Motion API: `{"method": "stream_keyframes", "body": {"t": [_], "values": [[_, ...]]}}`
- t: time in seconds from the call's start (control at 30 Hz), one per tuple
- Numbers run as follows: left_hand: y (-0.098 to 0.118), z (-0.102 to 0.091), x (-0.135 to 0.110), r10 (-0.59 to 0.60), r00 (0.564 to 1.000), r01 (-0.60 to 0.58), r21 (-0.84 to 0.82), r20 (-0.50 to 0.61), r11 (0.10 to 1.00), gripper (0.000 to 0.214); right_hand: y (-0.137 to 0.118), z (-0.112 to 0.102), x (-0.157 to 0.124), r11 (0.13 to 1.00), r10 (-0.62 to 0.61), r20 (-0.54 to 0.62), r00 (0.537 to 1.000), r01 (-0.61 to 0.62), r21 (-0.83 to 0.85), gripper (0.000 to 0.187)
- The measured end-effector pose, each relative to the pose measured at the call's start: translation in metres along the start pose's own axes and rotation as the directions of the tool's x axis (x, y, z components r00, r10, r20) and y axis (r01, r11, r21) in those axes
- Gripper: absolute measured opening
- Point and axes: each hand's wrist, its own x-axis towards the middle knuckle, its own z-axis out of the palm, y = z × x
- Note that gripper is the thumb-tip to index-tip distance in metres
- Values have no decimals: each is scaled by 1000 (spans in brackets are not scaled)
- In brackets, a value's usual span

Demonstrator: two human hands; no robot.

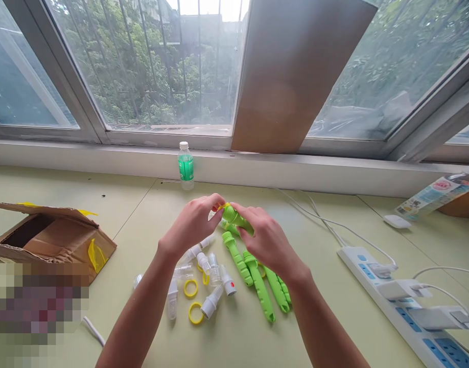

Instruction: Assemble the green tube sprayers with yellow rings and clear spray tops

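Yellow ring at the threaded end of a green handle

The green handle (237,219) is up between my hands, above the middle of the table (314,225), its threaded end pointing left. My right hand (265,236) is closed around its body, fingers on top. At that end my left hand (194,222) pinches a yellow ring (224,205) between thumb and fingers; I cannot tell whether the ring sits around the thread or only touches it.

Just beneath my hands another green handle shows in part. Nearer, more loose handles (262,292) lie side by side, to the right of the middle, some partly hidden by my right arm. To their left are scattered clear tubes with white ends (212,302), and among them lie loose yellow rings (196,313).

Farther out, an open cardboard box (71,232) stands on the left. At the far edge a small bottle with a green label (186,167) stands upright before the window (150,71), and a brown board (288,82) covers part of the glass. On the right are a white power strip (367,280) with plugs and cables and, farther away, a labelled package (429,198).
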Motion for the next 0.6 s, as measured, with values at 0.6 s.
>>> {"method": "stream_keyframes", "body": {"t": [0.6], "values": [[-2,-3,-1,49,999,-48,-155,3,987,13,-5,-2,-1,992,40,-3,999,-40,-119,47]]}}
